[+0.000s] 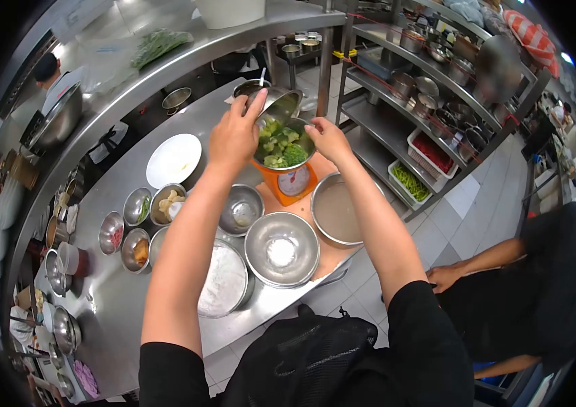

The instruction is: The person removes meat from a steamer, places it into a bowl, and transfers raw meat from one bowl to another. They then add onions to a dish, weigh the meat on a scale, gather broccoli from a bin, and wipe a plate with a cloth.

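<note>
A steel bowl of broccoli (284,150) sits on an orange kitchen scale (292,184) on the steel counter (115,302). My left hand (235,133) holds a smaller steel bowl (280,106), tilted over the broccoli bowl from the far side. On the bowl's right rim rests my right hand (327,138), fingers bent and touching it. Both arms reach forward from black sleeves.
Empty steel bowls (281,249) (242,209) (337,211) stand near the scale, with a white plate (174,159) and small bowls of ingredients (168,201) to the left. Shelving with trays and pots (430,102) is at right. A seated person in black (539,292) is close on my right.
</note>
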Demonstrator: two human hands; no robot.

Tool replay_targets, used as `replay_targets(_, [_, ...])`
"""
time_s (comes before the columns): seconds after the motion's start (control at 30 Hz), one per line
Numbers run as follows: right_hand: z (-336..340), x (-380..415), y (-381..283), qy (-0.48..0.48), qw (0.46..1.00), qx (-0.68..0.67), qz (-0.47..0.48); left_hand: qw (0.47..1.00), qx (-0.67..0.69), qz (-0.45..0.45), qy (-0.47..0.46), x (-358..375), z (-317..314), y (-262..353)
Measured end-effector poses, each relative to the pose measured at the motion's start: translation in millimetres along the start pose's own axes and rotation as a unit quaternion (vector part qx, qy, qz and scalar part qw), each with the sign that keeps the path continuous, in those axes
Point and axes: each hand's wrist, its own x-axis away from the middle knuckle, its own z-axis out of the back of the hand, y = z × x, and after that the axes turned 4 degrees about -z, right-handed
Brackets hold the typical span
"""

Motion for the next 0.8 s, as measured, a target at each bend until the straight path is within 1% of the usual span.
replay_targets(0.07, [2.6,6.1,2.9,-0.010,1.000,0.005,-0.010,0.997,-0.062,-0.039,-0.017,-6.3,-4.1,0.4])
replay_targets(0.13, [1.3,7.6,11.6,0.014,0.999,-0.011,0.033,0.987,-0.093,-0.115,0.057,-13.0,-11.0,-9.7])
replay_targets(0.17, [-1.6,5.4,18.0,0.016,0.999,-0.043,0.022,0.988,-0.101,-0.110,0.044,-16.5,-5.3,-8.4])
replay_targets(0.2, [-2.4,3.6,24.7,0.014,0.999,-0.044,0.013,0.987,-0.087,-0.119,0.065,-20.9,0.7,-7.3])
replay_targets(0.27, [1.8,2.8,26.2,0.032,0.999,-0.024,0.034,0.992,-0.070,-0.083,0.066,-25.1,19.9,-2.4])
replay_targets(0.33, [7.9,6.2,23.1,0.025,0.999,-0.017,0.023,0.996,-0.015,0.010,0.088,-19.9,40.0,5.6])
replay_targets(0.37, [11.8,7.3,18.9,0.013,1.000,-0.011,0.002,0.993,0.027,0.063,0.096,-13.5,46.8,3.6])
replay_targets(0.4, [15.3,8.7,13.9,0.003,1.000,-0.005,-0.018,0.986,0.075,0.092,0.121,-5.8,56.3,6.5])
replay_targets(0.47, [14.0,3.4,15.0,-0.005,1.000,-0.005,-0.026,0.976,0.117,0.125,0.134,18.7,72.2,1.5])
replay_targets(0.53, [12.4,-3.5,14.7,0.001,1.000,0.003,-0.018,0.930,0.226,0.259,0.133,58.6,79.7,-3.1])
replay_targets(0.57, [12.2,-6.7,13.4,-0.005,1.000,-0.002,-0.019,0.903,0.272,0.313,0.109,76.1,89.5,1.3])
replay_targets(0.6, [11.7,-10.1,12.4,-0.007,1.000,-0.001,-0.018,0.871,0.319,0.365,0.084,92.8,98.2,5.9])
replay_targets(0.67, [8.1,-17.5,9.9,-0.002,0.999,0.037,-0.035,0.815,0.372,0.438,0.070,128.6,98.8,8.3])
replay_targets(0.7, [6.9,-21.2,9.2,-0.004,0.998,0.054,-0.031,0.802,0.395,0.444,0.064,144.3,98.0,10.4])
replay_targets(0.73, [4.8,-24.1,9.1,-0.010,0.997,0.056,-0.047,0.788,0.417,0.450,0.059,157.9,96.4,14.0])
replay_targets(0.8, [1.6,-24.3,7.2,-0.016,0.995,0.064,-0.073,0.778,0.408,0.478,0.023,183.4,86.3,18.0])
